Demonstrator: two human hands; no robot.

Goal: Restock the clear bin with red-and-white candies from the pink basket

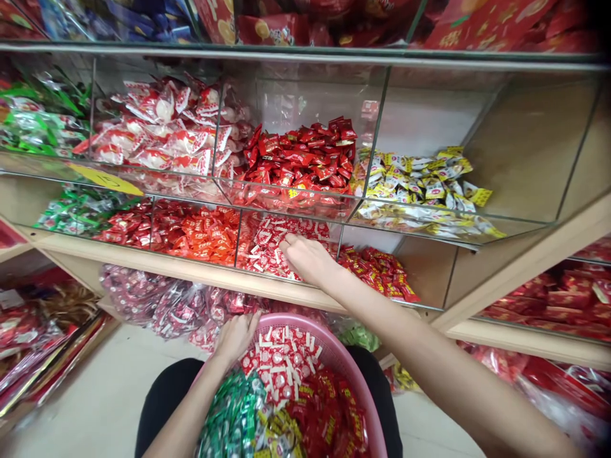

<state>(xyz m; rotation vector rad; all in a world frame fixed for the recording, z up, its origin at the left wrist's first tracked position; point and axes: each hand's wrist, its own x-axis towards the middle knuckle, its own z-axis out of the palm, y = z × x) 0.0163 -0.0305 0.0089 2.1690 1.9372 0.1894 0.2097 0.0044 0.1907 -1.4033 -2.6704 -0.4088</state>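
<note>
My left hand (238, 336) is closed over the far rim of a round pink plastic basket (353, 366), which sits between my knees. Inside it are red-and-white wrapped candies (284, 359), green-wrapped candies (233, 413), yellow-wrapped candies (277, 436) and dark red candies with yellow print (329, 413). My right hand (308, 257) reaches over the low front of a shelf compartment, its fingers curled down at a heap of red-and-white candies (267, 245) like those in the basket. Whatever those fingers hold is hidden beneath the hand.
Clear dividers split the shelves. Red candies (305, 156) and yellow-and-white candies (424, 178) fill compartments above; orange-red candies (210, 232) and more red candies (377, 270) flank my right hand. A wooden shelf edge (191, 267) runs below it. Bagged candies (167, 305) lie underneath.
</note>
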